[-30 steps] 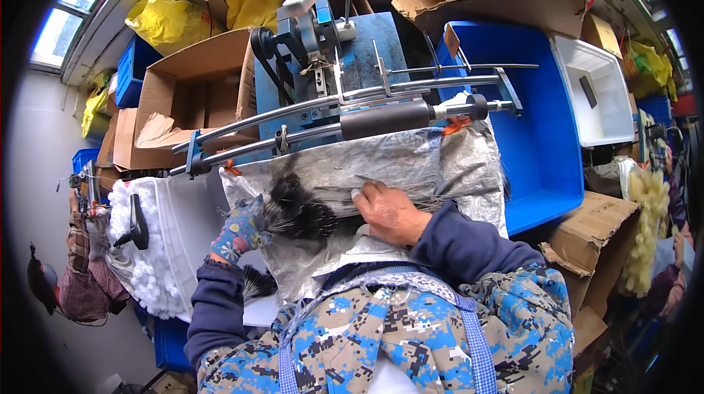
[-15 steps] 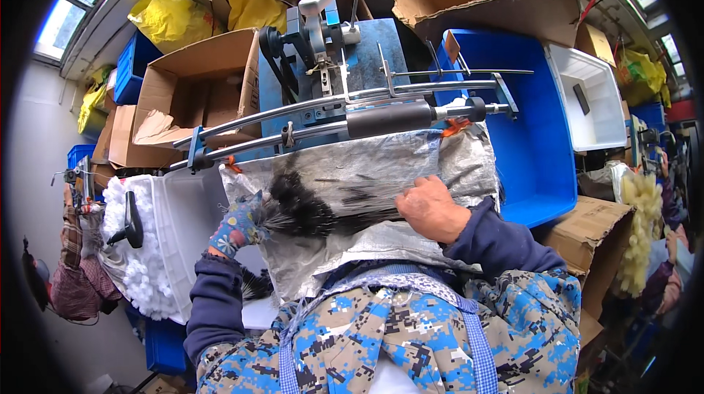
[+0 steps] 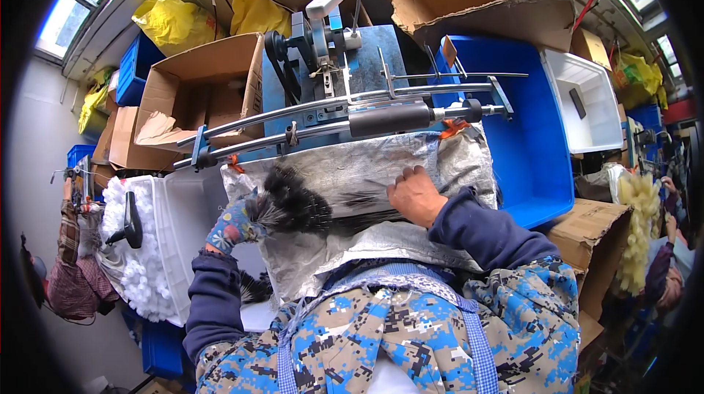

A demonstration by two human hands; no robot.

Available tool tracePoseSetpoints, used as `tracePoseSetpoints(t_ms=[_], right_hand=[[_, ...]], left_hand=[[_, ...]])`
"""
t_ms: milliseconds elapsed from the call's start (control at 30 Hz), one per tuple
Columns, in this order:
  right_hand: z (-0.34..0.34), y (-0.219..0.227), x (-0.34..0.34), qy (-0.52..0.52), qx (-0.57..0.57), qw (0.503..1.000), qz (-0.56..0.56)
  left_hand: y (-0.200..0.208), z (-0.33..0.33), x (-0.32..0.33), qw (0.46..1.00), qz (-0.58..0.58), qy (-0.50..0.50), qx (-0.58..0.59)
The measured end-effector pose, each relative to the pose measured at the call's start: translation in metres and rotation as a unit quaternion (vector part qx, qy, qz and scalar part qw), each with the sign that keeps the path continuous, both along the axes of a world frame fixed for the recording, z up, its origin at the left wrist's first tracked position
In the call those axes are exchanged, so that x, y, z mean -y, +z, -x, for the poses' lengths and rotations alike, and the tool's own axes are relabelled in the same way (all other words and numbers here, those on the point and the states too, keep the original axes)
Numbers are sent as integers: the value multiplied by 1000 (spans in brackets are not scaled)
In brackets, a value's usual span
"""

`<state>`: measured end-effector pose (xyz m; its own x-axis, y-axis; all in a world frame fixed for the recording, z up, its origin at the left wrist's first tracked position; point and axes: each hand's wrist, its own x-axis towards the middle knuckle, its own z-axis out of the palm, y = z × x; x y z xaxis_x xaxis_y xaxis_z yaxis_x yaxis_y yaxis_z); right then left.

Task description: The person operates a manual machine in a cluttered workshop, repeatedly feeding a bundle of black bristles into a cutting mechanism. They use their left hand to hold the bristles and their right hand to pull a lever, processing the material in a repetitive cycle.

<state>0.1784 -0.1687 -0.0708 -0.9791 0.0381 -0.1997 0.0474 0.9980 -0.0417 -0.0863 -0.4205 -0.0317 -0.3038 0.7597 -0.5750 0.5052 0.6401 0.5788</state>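
My left hand, in a floral-patterned glove, is closed round one end of a bundle of black bristly strands. The strands fan out to the right over a grey-white cloth spread across my lap. Bare and curled, my right hand hovers over the cloth, right of the bundle. A thin dark strand appears to stick out from its pinched fingertips. More loose strands lie on the cloth between the hands.
Ahead stands a blue machine with a black roller and metal rails. A blue bin is on the right, a cardboard box on the left. White fluffy pieces lie beside a white bin. People work at both sides.
My right hand has moved slightly left and away from me, and a thin strand now shows at its fingertips. My left hand keeps its hold on the bundle.
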Motion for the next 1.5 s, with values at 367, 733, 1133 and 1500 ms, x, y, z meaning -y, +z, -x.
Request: tracePoseSetpoints(t_ms=[367, 733, 1133, 1500], right_hand=[[-27, -7, 46, 113, 202, 972, 48], [59, -10, 12, -285, 36, 605, 742], [68, 19, 24, -319, -173, 457, 812], [4, 125, -69, -185, -497, 661, 531]], left_hand=[[10, -2, -18, 984, 83, -116, -106], [6, -6, -28, 967, 92, -217, -97], [19, -5, -26, 954, -4, -274, -125], [2, -2, -25, 945, -16, -176, -275]])
